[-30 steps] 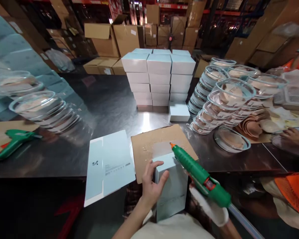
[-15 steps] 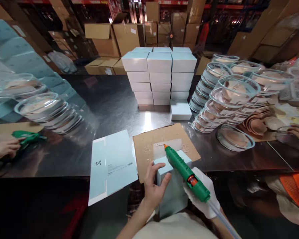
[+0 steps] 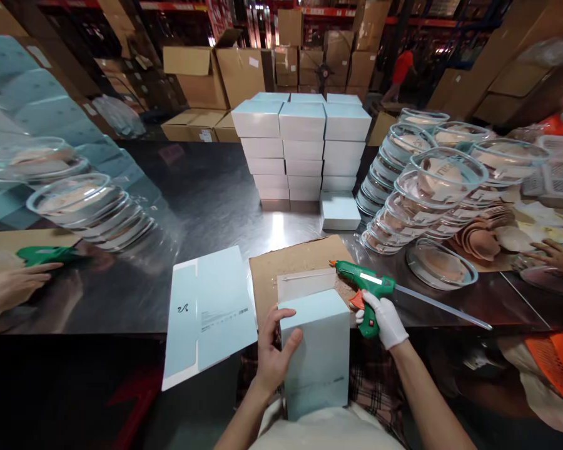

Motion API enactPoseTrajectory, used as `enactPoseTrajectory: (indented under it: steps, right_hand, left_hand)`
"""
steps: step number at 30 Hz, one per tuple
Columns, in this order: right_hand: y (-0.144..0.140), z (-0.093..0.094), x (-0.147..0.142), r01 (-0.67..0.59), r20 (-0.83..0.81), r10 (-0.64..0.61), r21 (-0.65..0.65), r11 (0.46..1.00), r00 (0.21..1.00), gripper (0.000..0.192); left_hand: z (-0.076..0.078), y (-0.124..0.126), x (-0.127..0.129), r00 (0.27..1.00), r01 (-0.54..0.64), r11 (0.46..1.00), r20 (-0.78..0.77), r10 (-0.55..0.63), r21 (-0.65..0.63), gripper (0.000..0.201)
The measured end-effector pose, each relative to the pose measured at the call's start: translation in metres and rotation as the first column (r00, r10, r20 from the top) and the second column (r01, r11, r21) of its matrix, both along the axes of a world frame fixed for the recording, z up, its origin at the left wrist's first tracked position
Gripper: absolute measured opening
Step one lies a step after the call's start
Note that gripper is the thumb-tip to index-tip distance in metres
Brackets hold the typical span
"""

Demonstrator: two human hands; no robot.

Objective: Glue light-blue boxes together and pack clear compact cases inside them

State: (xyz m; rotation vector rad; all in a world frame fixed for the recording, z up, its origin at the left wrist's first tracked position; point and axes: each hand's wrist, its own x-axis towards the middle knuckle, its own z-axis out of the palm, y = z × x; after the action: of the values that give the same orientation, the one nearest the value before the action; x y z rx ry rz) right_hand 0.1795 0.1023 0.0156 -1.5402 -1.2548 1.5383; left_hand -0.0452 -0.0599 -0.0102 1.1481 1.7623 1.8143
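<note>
the left hand [image 3: 269,356] has its fingers wrapped round the near left edge of the upright pale blue box [image 3: 316,353]; just right, the gloved right hand [image 3: 385,320] grips the green glue gun [image 3: 363,287], nozzle aimed left over the open flap [image 3: 304,282] beyond the fingers, on cardboard [image 3: 286,259] over the tabletop [image 3: 206,194].

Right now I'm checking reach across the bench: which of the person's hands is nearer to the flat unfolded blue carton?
Left. The left hand grips the light blue box just right of the flat carton; the gloved right hand holds the glue gun beyond the box.
</note>
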Motion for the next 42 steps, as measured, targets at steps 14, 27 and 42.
enactPoseTrajectory:
  steps: [14,27,42]
  right_hand:
    - [-0.007,0.041,-0.035,-0.488,-0.155,0.549,0.305,0.818,0.822,0.073]
    - [-0.012,0.052,-0.024,-0.698,0.249,0.769,0.637,0.327,0.588,0.037]
    - [-0.069,0.080,0.006,-0.493,0.360,0.336,0.665,0.562,0.870,0.045]
  left_hand:
    - [-0.007,0.005,0.007,0.970,0.072,0.990,0.224,-0.098,0.121,0.047]
    - [0.010,0.002,-0.004,0.983,0.157,0.981,0.079,-0.166,0.114,0.041]
    - [0.037,0.011,-0.015,0.946,-0.257,0.954,-0.161,0.281,0.156,0.075]
